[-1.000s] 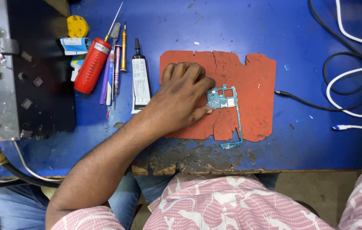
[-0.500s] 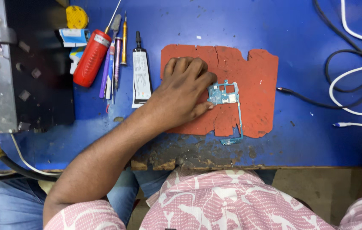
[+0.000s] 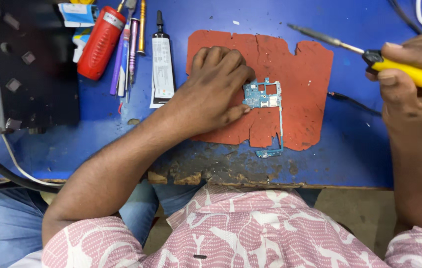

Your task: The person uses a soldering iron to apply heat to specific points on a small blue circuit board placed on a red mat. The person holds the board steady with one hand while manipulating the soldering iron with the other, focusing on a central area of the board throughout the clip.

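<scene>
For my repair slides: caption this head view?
Left hand steadies blue circuit board on red mat; right hand holds yellow-handled soldering iron.

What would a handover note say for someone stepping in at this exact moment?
Left hand: fingers pressed on the small blue circuit board, pinning it to the red mat.
Right hand: grips a yellow-handled soldering iron, its tip in the air above the mat's upper right, off the board.
Glue tube and red cylinder lie untouched at left.
No tool contact with the board yet.
</scene>
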